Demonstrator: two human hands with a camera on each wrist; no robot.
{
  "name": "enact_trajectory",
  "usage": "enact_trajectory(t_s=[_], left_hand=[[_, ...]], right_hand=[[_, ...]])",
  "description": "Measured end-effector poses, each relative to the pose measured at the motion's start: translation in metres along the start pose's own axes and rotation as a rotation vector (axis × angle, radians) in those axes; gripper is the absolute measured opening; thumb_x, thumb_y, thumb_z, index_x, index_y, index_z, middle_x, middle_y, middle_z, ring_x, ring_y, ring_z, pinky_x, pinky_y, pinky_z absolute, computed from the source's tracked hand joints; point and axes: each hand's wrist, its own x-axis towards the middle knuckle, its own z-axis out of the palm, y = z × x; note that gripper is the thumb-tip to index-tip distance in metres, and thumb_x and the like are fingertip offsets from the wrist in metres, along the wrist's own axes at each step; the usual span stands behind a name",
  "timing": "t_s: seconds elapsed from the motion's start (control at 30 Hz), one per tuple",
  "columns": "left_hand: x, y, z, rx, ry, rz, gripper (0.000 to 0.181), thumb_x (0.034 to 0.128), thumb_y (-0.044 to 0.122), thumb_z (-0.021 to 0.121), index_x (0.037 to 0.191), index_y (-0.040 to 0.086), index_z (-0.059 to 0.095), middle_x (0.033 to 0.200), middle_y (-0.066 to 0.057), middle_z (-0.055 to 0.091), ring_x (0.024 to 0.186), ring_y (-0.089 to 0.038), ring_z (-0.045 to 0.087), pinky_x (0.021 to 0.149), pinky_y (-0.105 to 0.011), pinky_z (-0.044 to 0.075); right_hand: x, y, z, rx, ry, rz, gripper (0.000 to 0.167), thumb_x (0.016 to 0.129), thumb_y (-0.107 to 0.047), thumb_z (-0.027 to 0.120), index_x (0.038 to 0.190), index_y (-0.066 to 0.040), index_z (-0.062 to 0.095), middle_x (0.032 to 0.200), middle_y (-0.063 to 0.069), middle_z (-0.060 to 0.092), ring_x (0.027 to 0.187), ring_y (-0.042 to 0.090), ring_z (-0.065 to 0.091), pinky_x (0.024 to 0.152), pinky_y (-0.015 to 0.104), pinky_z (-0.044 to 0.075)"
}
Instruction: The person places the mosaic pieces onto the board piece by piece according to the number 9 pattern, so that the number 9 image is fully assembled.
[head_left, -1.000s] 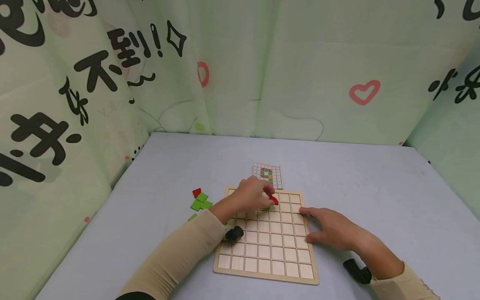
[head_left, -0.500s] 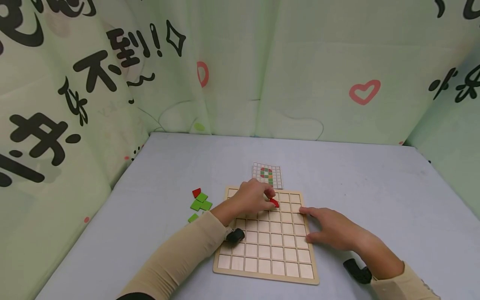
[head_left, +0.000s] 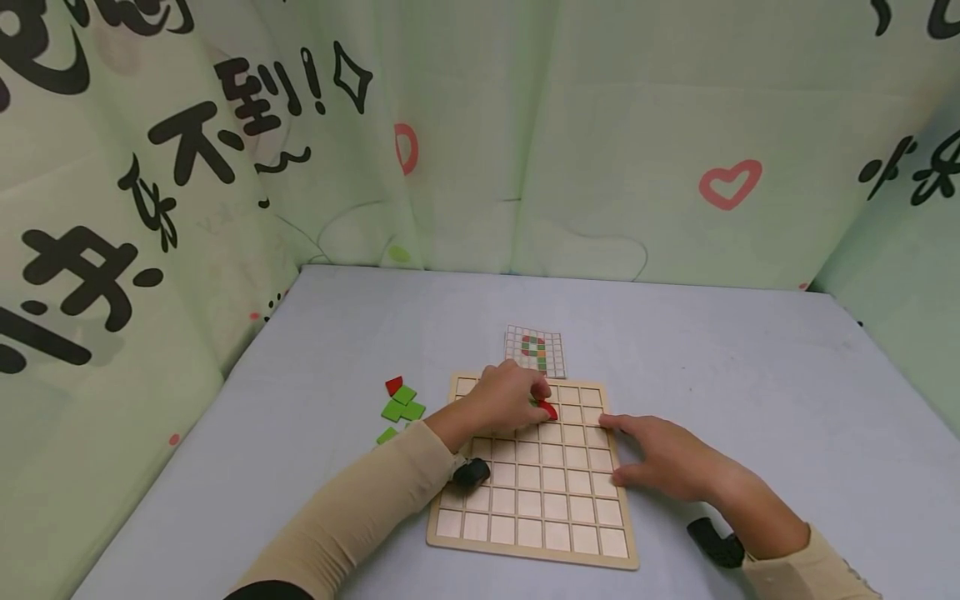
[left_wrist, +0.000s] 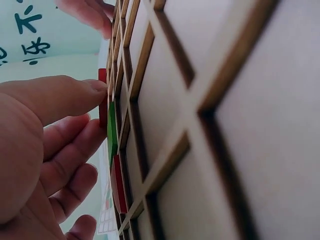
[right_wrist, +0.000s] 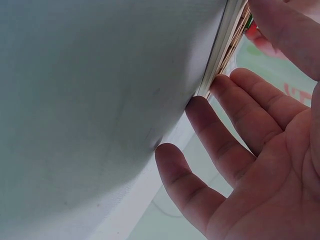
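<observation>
My left hand (head_left: 501,398) reaches over the far rows of a wooden grid board (head_left: 527,505) and pinches a red quarter-round tile (head_left: 551,411) between thumb and fingers. In the left wrist view that red tile (left_wrist: 102,107) stands over the cells, beside a green tile (left_wrist: 112,131) and another red tile (left_wrist: 119,184) seated in the grid. The left hand mostly hides these seated tiles in the head view. My right hand (head_left: 671,454) touches the board's right edge with spread fingers. In the right wrist view its fingers (right_wrist: 220,135) lie along that edge.
Loose green tiles (head_left: 402,408) and a red tile (head_left: 393,386) lie left of the board. A printed pattern card (head_left: 556,358) sits behind its far edge. The white table (head_left: 712,358) is bounded by pale green curtains (head_left: 600,150).
The left hand has shifted very slightly down towards the near side with the red tile, which has turned a little. The right hand and the board have stayed put.
</observation>
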Motion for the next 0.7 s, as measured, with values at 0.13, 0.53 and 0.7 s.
enact_trajectory(t_s=[0.13,0.53,0.7], left_hand=[[0.0017,-0.0001,0.0014,0.03,-0.006,0.028,0.023,0.0925,0.033,0.072,0.113,0.021,0.073,0.102,0.013,0.069,0.098,-0.013,0.053,0.086,-0.035,0.042],[0.0008,0.0011,0.0018,0.03,-0.005,0.023,0.024,0.0913,0.033,0.074,0.112,0.021,0.073,0.102,0.013,0.068,0.097,-0.013,0.052,0.085,-0.035,0.041],[-0.0001,0.0012,0.0013,0.02,-0.009,0.016,0.024,0.0909,0.033,0.074,0.112,0.021,0.073,0.102,0.013,0.068,0.098,-0.013,0.052,0.086,-0.035,0.042]], right_hand=[[0.0,0.0,-0.0003,-0.005,0.004,-0.004,0.072,0.083,-0.028,0.081,0.143,0.0,0.051,0.14,0.023,0.053,0.13,0.045,0.047,0.102,0.059,0.039],[-0.0004,0.0007,0.0002,-0.007,0.004,-0.002,0.072,0.084,-0.028,0.081,0.143,-0.001,0.051,0.14,0.022,0.054,0.13,0.044,0.048,0.102,0.059,0.039],[-0.0004,0.0007,0.0002,-0.006,0.002,-0.002,0.072,0.084,-0.029,0.08,0.143,-0.001,0.051,0.14,0.022,0.054,0.13,0.045,0.047,0.102,0.059,0.039]])
